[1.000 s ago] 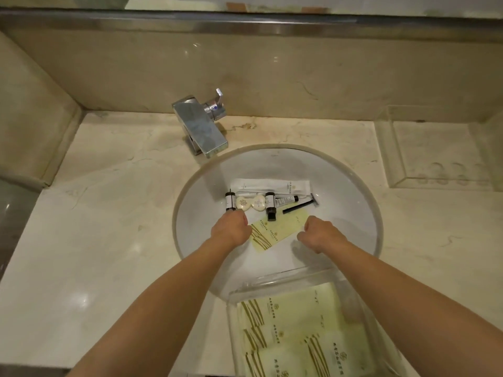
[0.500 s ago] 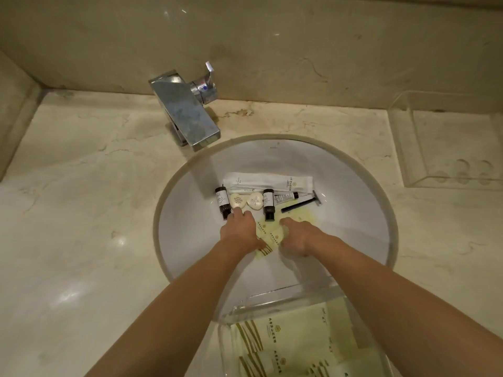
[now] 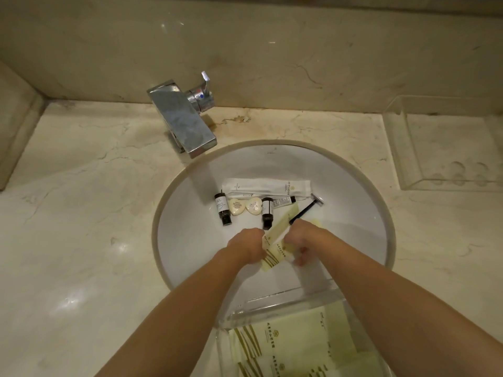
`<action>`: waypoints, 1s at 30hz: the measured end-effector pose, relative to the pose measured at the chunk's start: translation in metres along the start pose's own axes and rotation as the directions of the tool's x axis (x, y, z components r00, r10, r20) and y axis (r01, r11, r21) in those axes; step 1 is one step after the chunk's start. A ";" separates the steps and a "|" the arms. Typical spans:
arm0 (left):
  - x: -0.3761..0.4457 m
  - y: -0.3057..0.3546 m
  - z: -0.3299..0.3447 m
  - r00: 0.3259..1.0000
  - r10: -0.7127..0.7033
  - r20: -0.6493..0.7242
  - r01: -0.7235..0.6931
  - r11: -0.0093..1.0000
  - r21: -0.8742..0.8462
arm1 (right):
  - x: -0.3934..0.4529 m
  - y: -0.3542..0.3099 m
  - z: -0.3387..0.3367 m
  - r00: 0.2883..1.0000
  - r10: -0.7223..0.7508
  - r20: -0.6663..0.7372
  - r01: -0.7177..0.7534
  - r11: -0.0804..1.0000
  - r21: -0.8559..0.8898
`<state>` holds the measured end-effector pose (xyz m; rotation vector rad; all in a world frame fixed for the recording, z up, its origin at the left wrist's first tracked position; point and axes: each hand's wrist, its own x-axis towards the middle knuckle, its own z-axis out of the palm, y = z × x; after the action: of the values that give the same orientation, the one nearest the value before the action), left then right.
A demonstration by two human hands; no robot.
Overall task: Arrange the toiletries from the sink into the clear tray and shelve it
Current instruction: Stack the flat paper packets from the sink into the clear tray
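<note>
Head cam looks straight down, and both hands are on the same pale yellow packet [image 3: 275,244] in the middle of the sink [image 3: 190,240]. Left hand [image 3: 246,247] grips its left edge with curled fingers, right hand [image 3: 302,243] pinches the right edge, so the packet sits tilted between them, just above the basin floor.

At 12 o'clock from the hands lie the remaining toiletries: two dark bottles [image 3: 221,209], two heart-shaped soaps [image 3: 236,207] between them, a small tube [image 3: 283,202], a black razor [image 3: 306,210] and a long white sachet [image 3: 266,186] behind.

At 6 o'clock the clear tray [image 3: 272,303] sits on the sink's near rim, more yellow packets [image 3: 285,341] already inside. Chrome faucet [image 3: 182,119] at 11 o'clock, another clear tray [image 3: 446,145] on the marble counter [image 3: 81,213] at 2 o'clock.
</note>
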<state>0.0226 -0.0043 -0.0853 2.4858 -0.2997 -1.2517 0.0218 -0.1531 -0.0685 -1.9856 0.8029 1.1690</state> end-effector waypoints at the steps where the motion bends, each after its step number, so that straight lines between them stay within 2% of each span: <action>1: -0.001 -0.001 0.000 1.000 0.004 0.012 -0.003 0.999 -0.040 | 0.000 0.001 0.000 1.000 0.016 0.003 -0.016 1.000 0.018; 3: -0.003 -0.003 -0.002 1.000 -0.011 0.021 0.014 0.991 -0.133 | -0.001 0.003 -0.001 0.999 0.051 -0.013 -0.051 0.998 0.026; 6: -0.010 -0.006 -0.009 0.997 -0.046 0.054 0.061 0.942 -0.331 | -0.001 0.004 0.000 0.979 0.198 -0.057 -0.197 0.980 0.014; 8: -0.018 -0.007 -0.014 0.996 -0.050 0.078 0.081 0.883 -0.463 | -0.006 0.005 0.001 0.980 0.161 -0.118 -0.174 0.980 -0.101; 10: -0.027 -0.009 -0.019 0.993 -0.045 0.107 0.097 0.828 -0.553 | -0.012 0.008 -0.001 0.966 0.084 -0.245 -0.119 0.985 -0.129; 12: -0.035 -0.010 -0.024 0.992 -0.034 0.124 0.101 0.795 -0.598 | -0.022 0.011 -0.006 0.949 -0.013 -0.316 -0.030 0.991 -0.130; 16: -0.052 -0.008 -0.034 0.995 -0.054 0.084 0.097 0.734 -0.672 | -0.040 0.006 -0.019 0.914 -0.026 -0.405 0.027 1.000 -0.005; 20: -0.072 0.001 -0.045 0.997 -0.078 0.021 0.067 0.651 -0.756 | -0.063 0.005 -0.036 0.865 -0.091 -0.493 0.214 0.956 0.200; 23: -0.089 0.012 -0.054 0.996 -0.091 0.001 0.053 0.559 -0.827 | -0.085 0.004 -0.048 0.818 -0.130 -0.560 0.340 0.895 0.290; 27: -0.116 0.028 -0.063 0.994 -0.104 -0.029 0.021 0.454 -0.891 | -0.116 0.006 -0.054 0.819 -0.212 -0.533 0.439 0.829 0.345; 30: -0.140 0.038 -0.065 0.995 -0.075 -0.059 -0.022 0.428 -0.904 | -0.138 0.012 -0.052 0.805 -0.295 -0.515 0.501 0.803 0.322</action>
<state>-0.0088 0.0205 0.0685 1.5444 0.3880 -0.9038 -0.0186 -0.1797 0.0714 -1.9078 0.7198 0.2344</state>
